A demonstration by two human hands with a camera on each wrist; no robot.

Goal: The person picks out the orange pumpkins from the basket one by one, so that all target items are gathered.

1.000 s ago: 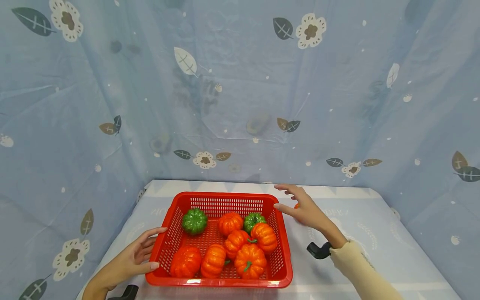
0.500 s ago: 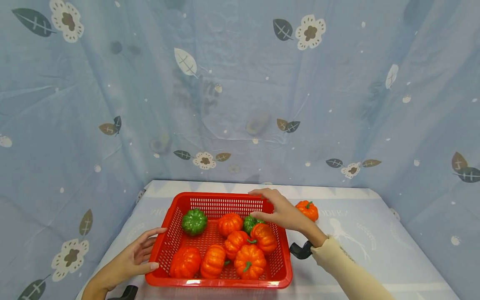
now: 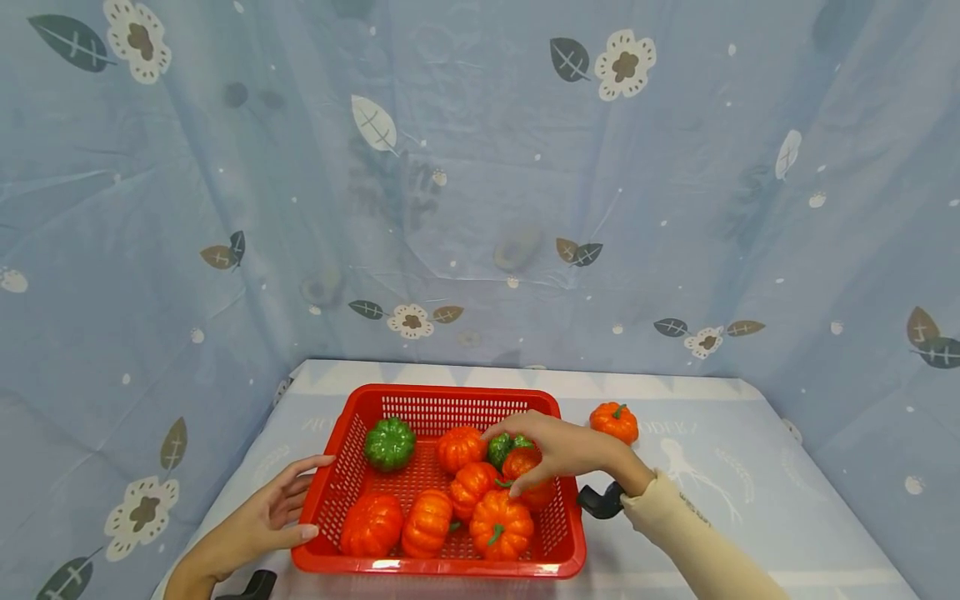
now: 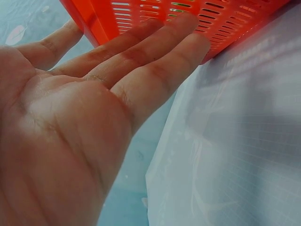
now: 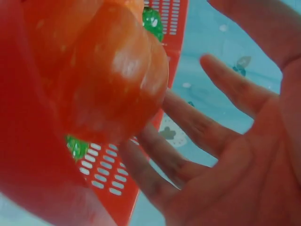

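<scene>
A red plastic basket [image 3: 438,565] with slotted walls holds several small orange pumpkins and green pumpkins. My left hand [image 3: 262,517] is at the basket's left side, thumb at the rim, its fairly straight fingers against the slotted wall in the left wrist view. My right hand [image 3: 562,447] reaches over the right rim, fingers and thumb spread about an orange pumpkin [image 5: 113,70]. Its fingertips come right up to that pumpkin in the right wrist view. A green pumpkin [image 3: 498,451] beside it is partly hidden by the hand. Another orange pumpkin [image 3: 501,523] lies just in front.
One orange pumpkin [image 3: 614,422] sits on the table outside the basket, beyond my right wrist. A second green pumpkin [image 3: 390,443] lies at the basket's back left. The pale table [image 3: 757,500] backs onto a blue patterned curtain [image 3: 480,208].
My right hand has moved left from beside the outside pumpkin, over the basket rim, and down around the orange pumpkin at the right. The left hand has stayed at the basket.
</scene>
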